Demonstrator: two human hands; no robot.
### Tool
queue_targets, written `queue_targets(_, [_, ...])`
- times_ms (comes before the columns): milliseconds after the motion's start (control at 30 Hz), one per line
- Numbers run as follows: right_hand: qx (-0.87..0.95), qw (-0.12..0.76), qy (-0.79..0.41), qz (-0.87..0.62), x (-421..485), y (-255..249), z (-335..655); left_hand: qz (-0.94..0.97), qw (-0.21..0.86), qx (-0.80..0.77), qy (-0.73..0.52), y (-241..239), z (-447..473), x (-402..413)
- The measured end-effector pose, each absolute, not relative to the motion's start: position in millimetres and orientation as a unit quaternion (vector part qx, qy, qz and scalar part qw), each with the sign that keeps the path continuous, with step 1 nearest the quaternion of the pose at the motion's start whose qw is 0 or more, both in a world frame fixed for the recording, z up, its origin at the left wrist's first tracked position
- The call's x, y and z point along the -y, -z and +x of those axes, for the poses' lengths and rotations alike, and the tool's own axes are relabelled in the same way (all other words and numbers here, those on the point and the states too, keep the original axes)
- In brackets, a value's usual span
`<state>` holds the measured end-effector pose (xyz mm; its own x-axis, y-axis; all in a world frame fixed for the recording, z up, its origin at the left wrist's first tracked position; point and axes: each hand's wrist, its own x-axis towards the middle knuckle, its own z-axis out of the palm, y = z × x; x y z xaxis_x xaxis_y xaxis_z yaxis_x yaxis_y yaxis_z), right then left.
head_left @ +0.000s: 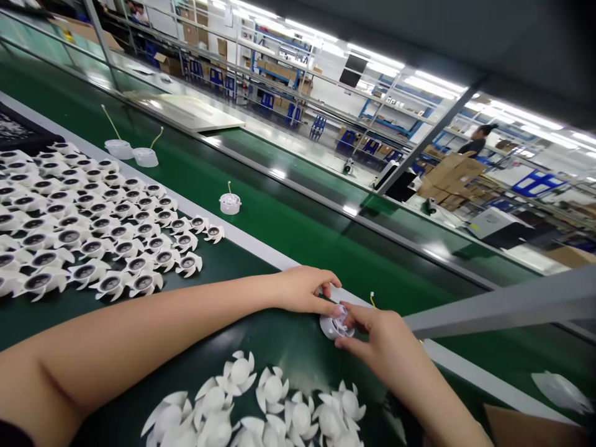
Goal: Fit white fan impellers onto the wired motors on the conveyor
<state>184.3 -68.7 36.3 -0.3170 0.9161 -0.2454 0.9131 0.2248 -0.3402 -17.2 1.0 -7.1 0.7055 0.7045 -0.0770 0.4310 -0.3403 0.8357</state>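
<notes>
White cup (pixel 329 329) sits near the bench's (pixel 261 329) far edge. Right hand (pixel 375 326) pinches its rim; left hand (pixel 305 292) has thumb on top, fingers bent, parted from thumb. Best: grip rim steady, press evenly, keep nearby yellow wire (pixel 372 300) clear.

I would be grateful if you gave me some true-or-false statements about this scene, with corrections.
1. Both the left hand and the right hand are at one round white part. True.
2. The fan wheels massed at the left are solid black. False: those fan wheels are white with dark centres.
3. At least three wired white parts stand on the green belt. True.
4. The right hand holds a screwdriver. False: it grips the round white part.
5. The nearer fan wheels show white centres. True.
</notes>
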Motion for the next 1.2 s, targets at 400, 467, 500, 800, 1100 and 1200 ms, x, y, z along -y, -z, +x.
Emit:
queue_targets(400, [0.796,-0.012,-0.174,-0.580,69.0,-32.4,181.3,0.790,0.470,-0.361,-0.153,8.5,-13.6,0.5])
queue_targets(467, [0.802,-0.020,-0.142,-0.579,68.8,-32.6,181.9,0.786,0.476,-0.364,-0.153,8.4,-13.0,0.4])
queue_targets(500, [0.805,-0.018,-0.143,-0.575,68.3,-32.6,182.9,0.784,0.478,-0.367,-0.153,8.1,-12.6,0.7])
queue_targets(800, [0.800,0.031,-0.184,-0.570,65.8,-33.3,187.4,0.781,0.453,-0.403,-0.146,0.6,-9.6,5.4])
queue_targets(1100, [0.781,0.049,-0.205,-0.588,64.1,-25.7,183.3,0.769,0.453,-0.426,-0.148,3.3,-8.1,8.7])
queue_targets(1200, [0.777,0.053,-0.218,-0.589,65.5,-25.8,184.5,0.774,0.445,-0.429,-0.139,3.0,-7.7,12.1])
